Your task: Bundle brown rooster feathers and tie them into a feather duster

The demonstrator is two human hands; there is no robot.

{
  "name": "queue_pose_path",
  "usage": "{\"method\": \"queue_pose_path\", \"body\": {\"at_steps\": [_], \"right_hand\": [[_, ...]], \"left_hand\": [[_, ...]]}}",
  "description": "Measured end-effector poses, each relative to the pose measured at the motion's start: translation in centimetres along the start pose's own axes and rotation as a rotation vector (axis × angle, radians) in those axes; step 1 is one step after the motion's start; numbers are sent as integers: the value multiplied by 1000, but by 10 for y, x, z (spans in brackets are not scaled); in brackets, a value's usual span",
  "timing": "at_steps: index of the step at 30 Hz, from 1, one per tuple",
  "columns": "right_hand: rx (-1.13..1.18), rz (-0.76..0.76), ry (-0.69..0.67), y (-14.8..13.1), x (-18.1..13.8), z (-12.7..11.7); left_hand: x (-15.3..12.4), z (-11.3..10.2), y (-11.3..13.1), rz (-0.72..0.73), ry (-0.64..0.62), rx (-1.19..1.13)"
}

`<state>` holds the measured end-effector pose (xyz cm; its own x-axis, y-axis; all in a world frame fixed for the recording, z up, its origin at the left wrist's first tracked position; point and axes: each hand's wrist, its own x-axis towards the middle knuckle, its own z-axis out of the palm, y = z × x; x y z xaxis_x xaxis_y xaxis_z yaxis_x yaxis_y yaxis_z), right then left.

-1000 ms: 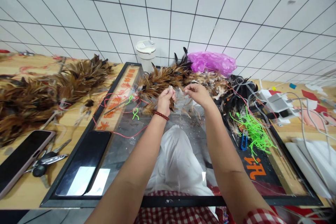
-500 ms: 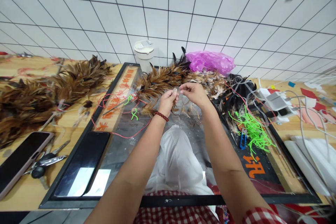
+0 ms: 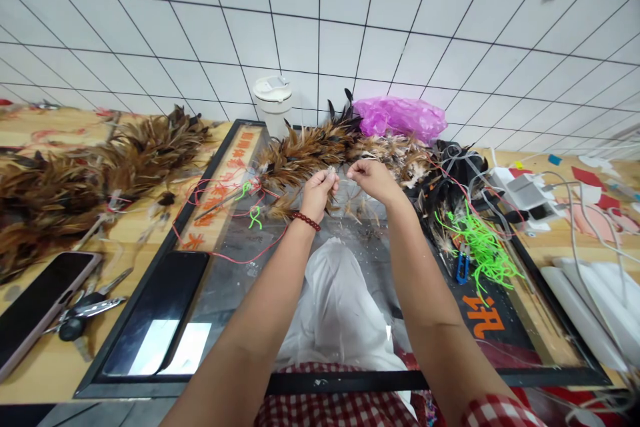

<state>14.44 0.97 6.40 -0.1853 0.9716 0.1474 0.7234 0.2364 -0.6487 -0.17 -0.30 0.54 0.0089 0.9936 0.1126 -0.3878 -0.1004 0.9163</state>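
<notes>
My left hand [image 3: 319, 192], with a beaded bracelet [image 3: 307, 220] at its wrist, is closed in a pinch over the glass-topped panel. A tiny pale bit shows at its thumb tip, too small to name. To its right my right hand [image 3: 373, 179] also pinches, fingertips pressed together; whatever lies in them is too fine to see. A gap separates the two hands. Just behind them lie a brown feather bundle [image 3: 307, 150] and a pile of paler feathers [image 3: 395, 150]. Loose feather bits lie beneath the hands on the glass.
Black feathers [image 3: 433, 193], bright green cords [image 3: 487, 257] and blue thread snips [image 3: 463, 265] lie to the right, near white chargers [image 3: 530, 197]. A white lidded cup [image 3: 274, 103] and pink plastic bag [image 3: 400, 119] stand behind. A phone [image 3: 160, 307], keys [image 3: 90, 307] and more brown feathers [image 3: 65, 193] are left.
My hands have moved slightly apart; the right has shifted a little to the right and the left slightly leftward. Both remain pinched.
</notes>
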Motion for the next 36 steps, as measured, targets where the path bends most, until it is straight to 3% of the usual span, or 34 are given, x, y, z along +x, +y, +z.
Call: {"method": "queue_pose_path", "body": {"at_steps": [3, 7, 9, 17, 27, 31, 36], "right_hand": [[42, 50, -32, 3, 0, -1], [133, 99, -203, 8, -1, -3], [149, 92, -223, 10, 0, -4], [317, -15, -15, 2, 1, 1], [216, -155, 103, -13, -2, 9], [203, -142, 145, -14, -1, 11], [44, -16, 162, -4, 0, 4]], "left_hand": [[0, 0, 0, 15, 1, -17], [1, -1, 0, 22, 10, -12], [1, -1, 0, 20, 11, -5], [1, -1, -2, -12, -11, -8], [0, -1, 0, -47, -27, 1], [-1, -1, 1, -50, -59, 22], [0, -1, 0, 6, -44, 21]]}}
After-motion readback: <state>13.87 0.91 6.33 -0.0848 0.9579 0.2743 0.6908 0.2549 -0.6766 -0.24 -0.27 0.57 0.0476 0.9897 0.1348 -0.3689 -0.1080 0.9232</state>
